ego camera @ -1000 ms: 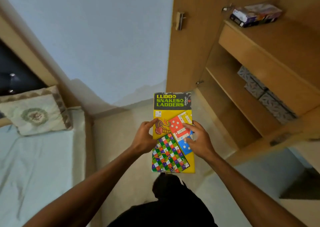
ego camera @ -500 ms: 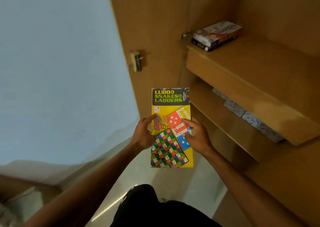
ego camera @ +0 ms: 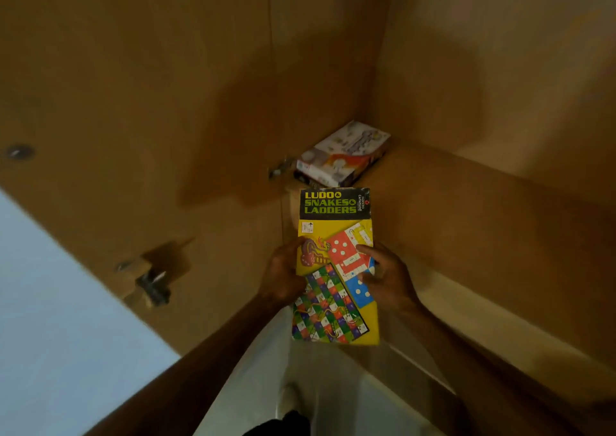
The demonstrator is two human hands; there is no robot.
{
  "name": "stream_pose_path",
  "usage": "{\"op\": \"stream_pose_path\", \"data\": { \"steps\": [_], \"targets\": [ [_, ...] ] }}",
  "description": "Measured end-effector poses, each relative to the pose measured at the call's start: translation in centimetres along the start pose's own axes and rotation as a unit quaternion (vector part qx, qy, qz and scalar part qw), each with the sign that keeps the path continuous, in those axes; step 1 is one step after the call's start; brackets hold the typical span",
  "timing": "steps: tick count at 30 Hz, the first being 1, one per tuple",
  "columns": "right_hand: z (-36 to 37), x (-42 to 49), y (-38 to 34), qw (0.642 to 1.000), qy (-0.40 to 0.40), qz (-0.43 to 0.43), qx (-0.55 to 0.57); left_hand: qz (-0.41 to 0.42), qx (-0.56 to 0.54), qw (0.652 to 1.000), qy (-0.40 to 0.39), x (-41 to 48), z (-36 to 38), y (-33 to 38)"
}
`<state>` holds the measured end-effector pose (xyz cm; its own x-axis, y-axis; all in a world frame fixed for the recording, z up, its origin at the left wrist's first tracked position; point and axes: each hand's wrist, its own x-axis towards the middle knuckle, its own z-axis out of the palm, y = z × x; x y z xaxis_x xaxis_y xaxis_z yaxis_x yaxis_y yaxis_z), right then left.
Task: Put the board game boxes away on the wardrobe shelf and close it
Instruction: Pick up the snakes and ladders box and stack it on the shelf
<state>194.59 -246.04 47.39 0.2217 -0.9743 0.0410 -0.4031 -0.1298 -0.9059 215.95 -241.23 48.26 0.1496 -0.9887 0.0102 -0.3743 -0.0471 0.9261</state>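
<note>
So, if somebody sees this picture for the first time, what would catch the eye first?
First the bright yellow Ludo box in the centre, held from both sides by the left hand and the right hand. Just beyond it, a white box lies in the back corner of the wooden shelf. On the left, the open wardrobe door shows a metal latch.

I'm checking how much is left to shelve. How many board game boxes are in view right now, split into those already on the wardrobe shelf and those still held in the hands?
On the wooden wardrobe shelf: 1, the white and purple box.
Held in both hands: 1, the yellow Ludo and Snakes & Ladders box, between left hand and right hand.
Total: 2
</note>
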Motion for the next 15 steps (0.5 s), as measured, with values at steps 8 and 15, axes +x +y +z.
{"op": "stream_pose_path", "data": {
  "steps": [8,15],
  "targets": [
    [-3.0,17.8,-0.6,0.999,0.02,0.032,0.02,0.054,0.005,0.998,-0.02,18.0,-0.3,4.7],
    [-5.9,29.1,-0.2,0.998,0.043,0.045,-0.008,0.039,0.05,0.986,-0.156,27.4,0.0,6.6]
  ]
}}
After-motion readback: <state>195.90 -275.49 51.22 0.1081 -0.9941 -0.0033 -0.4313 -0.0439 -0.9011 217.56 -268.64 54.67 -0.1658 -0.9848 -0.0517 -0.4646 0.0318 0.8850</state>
